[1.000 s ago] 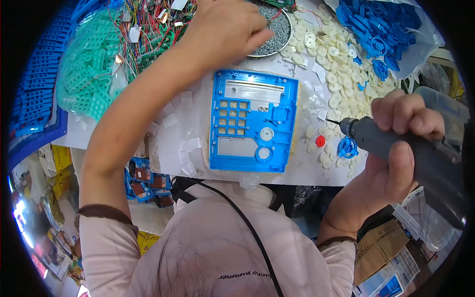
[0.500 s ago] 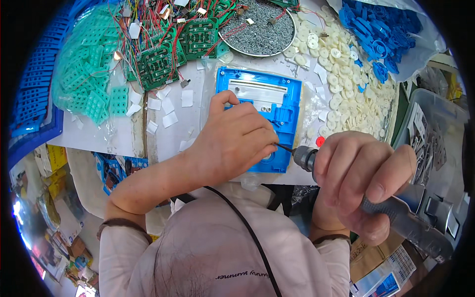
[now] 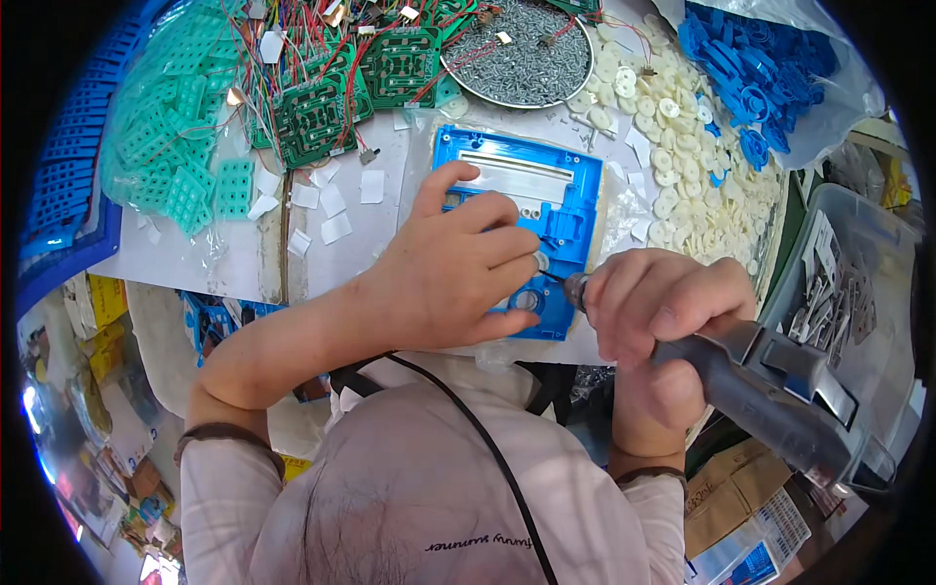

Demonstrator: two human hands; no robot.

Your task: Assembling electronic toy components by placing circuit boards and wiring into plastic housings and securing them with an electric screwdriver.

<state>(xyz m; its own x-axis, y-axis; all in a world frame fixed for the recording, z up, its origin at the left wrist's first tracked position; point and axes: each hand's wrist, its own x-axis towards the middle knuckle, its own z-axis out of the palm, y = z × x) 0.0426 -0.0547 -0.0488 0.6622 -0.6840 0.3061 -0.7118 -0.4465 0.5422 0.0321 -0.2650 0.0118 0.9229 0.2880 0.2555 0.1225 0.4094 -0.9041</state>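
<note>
A blue plastic casing (image 3: 584,185) lies inner side up on the work table, with a pale strip along its upper part and round openings lower down. My left hand (image 3: 463,263) lies over its left side, fingers spread and touching it, covering much of that side. In my right hand (image 3: 663,302) is a dark electric screwdriver (image 3: 751,385), its grip pointing to the lower right. The thin bit (image 3: 553,278) reaches into the casing beside a round opening, close to my left fingers. Whether a screw sits at the bit's tip I cannot make out.
Behind the casing stand a round tray of screws (image 3: 517,58) and wired green circuit boards (image 3: 317,117). Bagged teal rubber keypads (image 3: 190,136) lie left, white plastic discs (image 3: 668,161) right. Blue plastic parts (image 3: 760,68) fill a bag; a clear bin (image 3: 868,214) holds metal pieces.
My left fingers have spread from a closer grip near the bit. My right hand and the screwdriver have moved left, nearer the casing.
</note>
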